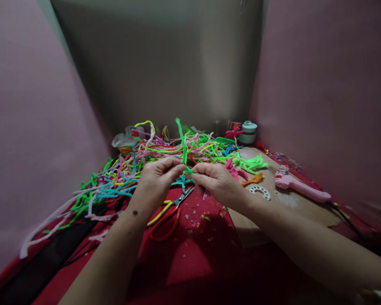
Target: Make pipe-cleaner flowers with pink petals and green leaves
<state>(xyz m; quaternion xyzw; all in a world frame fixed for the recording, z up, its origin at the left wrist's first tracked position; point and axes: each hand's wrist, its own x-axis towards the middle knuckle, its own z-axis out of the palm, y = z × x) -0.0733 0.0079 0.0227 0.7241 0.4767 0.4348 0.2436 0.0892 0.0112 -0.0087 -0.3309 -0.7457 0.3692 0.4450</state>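
A green pipe cleaner (181, 140) stands up from between my two hands, bent near its lower end. My left hand (160, 178) pinches it by the bend with thumb and fingertips. On the other side, my right hand (214, 178) pinches its short lower part, close to the left fingertips. Fingers partly cover the bend. Below the hands, scissors (163, 220) with one yellow and one red handle lie on the red cloth (190, 262), blades slightly apart. Behind the hands spreads a tangled heap of coloured pipe cleaners (123, 169).
On the right, a brown board (292, 207) carries a pink glue gun (301, 186), a white ring with holes (259, 192), an orange piece (253, 179) and green fuzzy pieces (252, 163). A pale lidded jar (249, 132) stands behind. Pink panels rise at both sides.
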